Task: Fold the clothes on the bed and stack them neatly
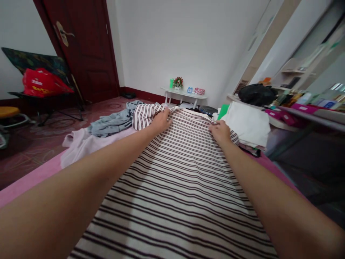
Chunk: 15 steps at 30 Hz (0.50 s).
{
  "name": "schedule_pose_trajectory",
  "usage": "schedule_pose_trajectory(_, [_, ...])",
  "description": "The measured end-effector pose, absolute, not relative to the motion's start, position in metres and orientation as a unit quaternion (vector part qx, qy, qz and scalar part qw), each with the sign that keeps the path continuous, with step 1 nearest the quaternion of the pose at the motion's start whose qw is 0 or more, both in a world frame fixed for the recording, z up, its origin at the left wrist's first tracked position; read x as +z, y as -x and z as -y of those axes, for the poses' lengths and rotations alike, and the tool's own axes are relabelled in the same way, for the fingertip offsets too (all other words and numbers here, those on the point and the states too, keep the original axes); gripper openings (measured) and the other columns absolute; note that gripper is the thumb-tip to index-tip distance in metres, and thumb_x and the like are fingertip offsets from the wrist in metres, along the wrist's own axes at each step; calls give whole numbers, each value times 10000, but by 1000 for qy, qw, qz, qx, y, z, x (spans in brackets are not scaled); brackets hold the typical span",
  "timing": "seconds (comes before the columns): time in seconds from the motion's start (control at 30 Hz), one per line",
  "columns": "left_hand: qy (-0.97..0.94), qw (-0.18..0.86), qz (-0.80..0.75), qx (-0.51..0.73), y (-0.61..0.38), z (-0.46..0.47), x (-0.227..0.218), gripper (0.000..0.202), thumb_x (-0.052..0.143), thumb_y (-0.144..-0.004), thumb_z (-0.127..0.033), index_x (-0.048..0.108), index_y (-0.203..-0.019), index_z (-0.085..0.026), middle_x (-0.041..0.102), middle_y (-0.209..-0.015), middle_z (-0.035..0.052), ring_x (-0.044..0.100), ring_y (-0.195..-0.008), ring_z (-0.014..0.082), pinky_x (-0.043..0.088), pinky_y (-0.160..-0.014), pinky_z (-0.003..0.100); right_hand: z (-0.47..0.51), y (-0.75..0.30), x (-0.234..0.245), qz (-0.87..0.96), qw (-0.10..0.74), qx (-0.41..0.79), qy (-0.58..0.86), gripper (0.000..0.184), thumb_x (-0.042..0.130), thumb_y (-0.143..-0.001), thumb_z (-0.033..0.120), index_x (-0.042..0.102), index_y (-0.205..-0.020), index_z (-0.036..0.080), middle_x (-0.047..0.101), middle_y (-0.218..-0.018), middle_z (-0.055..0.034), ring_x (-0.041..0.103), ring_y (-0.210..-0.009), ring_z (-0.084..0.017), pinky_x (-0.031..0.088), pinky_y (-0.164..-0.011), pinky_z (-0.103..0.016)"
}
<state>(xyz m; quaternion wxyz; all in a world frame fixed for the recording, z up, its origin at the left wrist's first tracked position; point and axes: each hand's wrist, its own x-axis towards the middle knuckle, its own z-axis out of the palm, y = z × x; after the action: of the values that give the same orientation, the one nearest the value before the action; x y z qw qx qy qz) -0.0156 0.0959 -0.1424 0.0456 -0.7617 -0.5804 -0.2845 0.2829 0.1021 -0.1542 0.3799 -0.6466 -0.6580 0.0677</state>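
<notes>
A white shirt with dark stripes (183, 180) lies spread flat on a pink bed (32, 178) and runs away from me. My left hand (161, 121) is closed on the shirt's far left shoulder, where a sleeve bunches up. My right hand (221, 131) pinches the far right shoulder of the same shirt. Both arms are stretched out over the fabric.
A pale pink garment (81, 142) and a grey garment (113, 122) lie left of the shirt. A stack of folded white clothes (248, 124) sits at the right. Beyond are a small white table (184, 94), a dark red door (83, 46), a chair holding a red bag (40, 83), and shelves (304, 100) on the right.
</notes>
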Motion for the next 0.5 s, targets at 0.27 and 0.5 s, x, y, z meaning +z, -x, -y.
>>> schedule_pose_trajectory(0.27, [805,89,574,-121,8,-104,-188,668,302,-913,-593,203,-1486,-265,145,-1559,102,129,-1416,342,59,-1130,469,-107,-273,-203,806,94,21,585,560,250,-949,504,372,-1418,223,298,-1524,-74,235,-1408,-270,196,-1145,-478])
schedule_pose_trajectory(0.5, [837,62,538,-83,16,-78,-188,636,229,-947,-547,200,-1493,-222,75,-1577,84,35,-1439,292,30,-1141,437,-83,-269,-194,791,52,19,610,625,180,-942,557,274,-1474,244,203,-1556,-68,177,-1423,-284,165,-1137,-520])
